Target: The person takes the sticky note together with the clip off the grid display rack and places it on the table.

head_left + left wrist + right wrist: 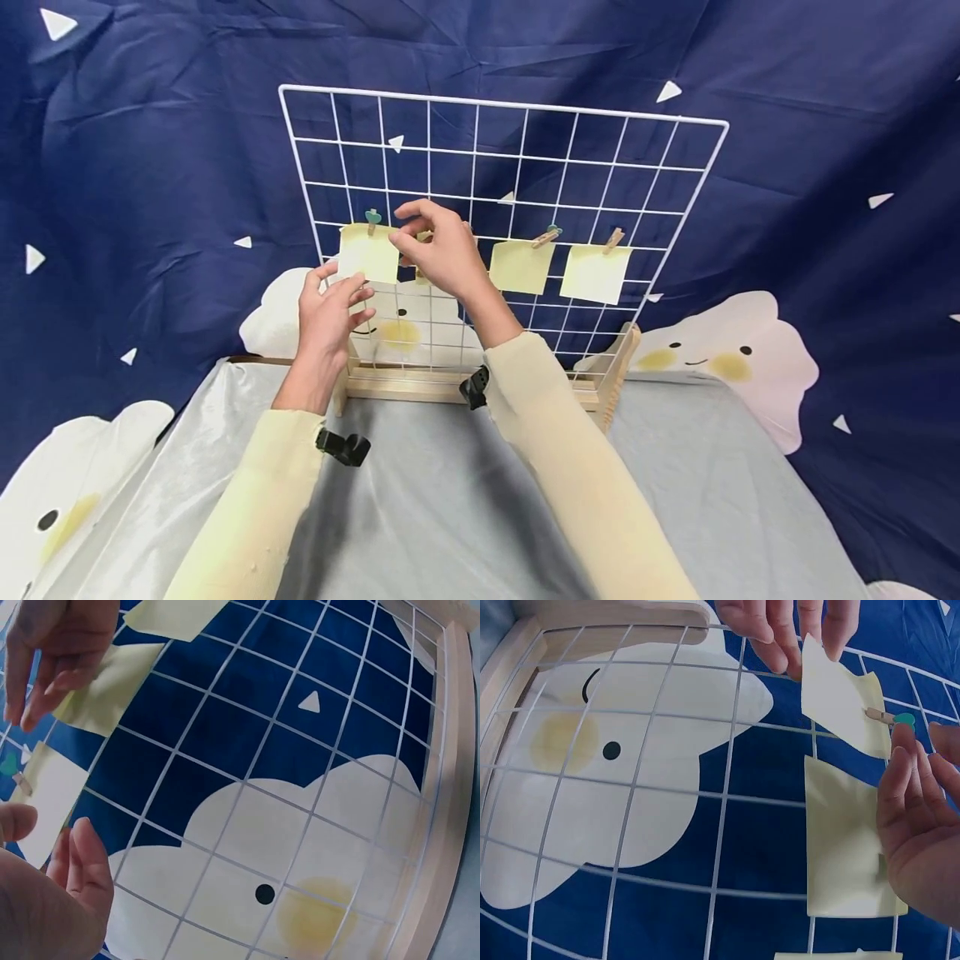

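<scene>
A pale yellow paper note point(369, 255) hangs at the left of a white wire grid point(501, 103), held at its top by a small wooden clothespin point(878, 715) with a teal heart point(904, 719). My left hand point(327, 312) pinches the note's lower edge, thumb in front and fingers behind. Near the note's upper right corner is my right hand point(447, 252), fingers bent loosely and apart from the thumb. In the right wrist view its fingertips come close to the teal heart, with nothing held between them. A second yellow note point(844, 840) is partly hidden behind this hand in the head view.
Two more notes, a middle one point(521, 267) and a right one point(596, 273), hang from clothespins. The grid stands in a wooden base point(405, 389) on a grey cloth-covered table point(420, 500). Behind it hangs a dark blue curtain point(187, 167) with clouds and triangles.
</scene>
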The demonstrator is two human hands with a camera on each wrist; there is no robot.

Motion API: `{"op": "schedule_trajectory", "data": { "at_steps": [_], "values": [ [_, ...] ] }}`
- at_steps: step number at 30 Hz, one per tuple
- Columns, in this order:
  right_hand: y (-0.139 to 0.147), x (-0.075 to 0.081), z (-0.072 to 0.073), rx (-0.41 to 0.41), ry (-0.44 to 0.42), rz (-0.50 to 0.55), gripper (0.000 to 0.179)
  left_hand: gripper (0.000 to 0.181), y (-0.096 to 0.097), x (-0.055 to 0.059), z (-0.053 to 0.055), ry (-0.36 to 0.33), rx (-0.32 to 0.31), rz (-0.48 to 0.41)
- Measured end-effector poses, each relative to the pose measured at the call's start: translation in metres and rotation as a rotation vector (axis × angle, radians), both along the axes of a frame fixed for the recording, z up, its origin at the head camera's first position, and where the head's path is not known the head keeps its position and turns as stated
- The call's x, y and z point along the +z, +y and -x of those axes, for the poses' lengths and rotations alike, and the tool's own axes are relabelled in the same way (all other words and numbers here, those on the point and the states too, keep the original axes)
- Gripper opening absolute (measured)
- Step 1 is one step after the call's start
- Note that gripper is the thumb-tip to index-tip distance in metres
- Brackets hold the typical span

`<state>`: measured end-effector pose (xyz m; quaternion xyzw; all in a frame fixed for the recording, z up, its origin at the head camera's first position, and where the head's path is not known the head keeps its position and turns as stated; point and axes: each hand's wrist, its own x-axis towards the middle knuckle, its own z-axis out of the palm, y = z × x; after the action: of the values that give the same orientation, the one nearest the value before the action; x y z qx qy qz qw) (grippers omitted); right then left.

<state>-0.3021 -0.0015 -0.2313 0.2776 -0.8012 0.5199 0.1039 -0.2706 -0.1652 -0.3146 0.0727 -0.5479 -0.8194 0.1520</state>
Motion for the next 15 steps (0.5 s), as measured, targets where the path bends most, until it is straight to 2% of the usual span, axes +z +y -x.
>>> {"op": "schedule_trajectory", "data": {
  "at_steps": [6,10,15],
  "values": [
    [-0.015,0.003,0.005,0.021,-0.045,0.000,0.036,0.040,0.001,0.002,0.002,0.029,0.030,-0.054],
    [-0.020,0.006,0.007,-0.026,-0.036,-0.057,0.038,0.034,0.001,0.003,0.004,0.037,0.037,-0.071],
    [-0.022,0.008,0.007,-0.070,-0.034,-0.181,0.041,0.026,0.004,0.001,0.005,0.029,0.045,-0.085]
  ]
}}
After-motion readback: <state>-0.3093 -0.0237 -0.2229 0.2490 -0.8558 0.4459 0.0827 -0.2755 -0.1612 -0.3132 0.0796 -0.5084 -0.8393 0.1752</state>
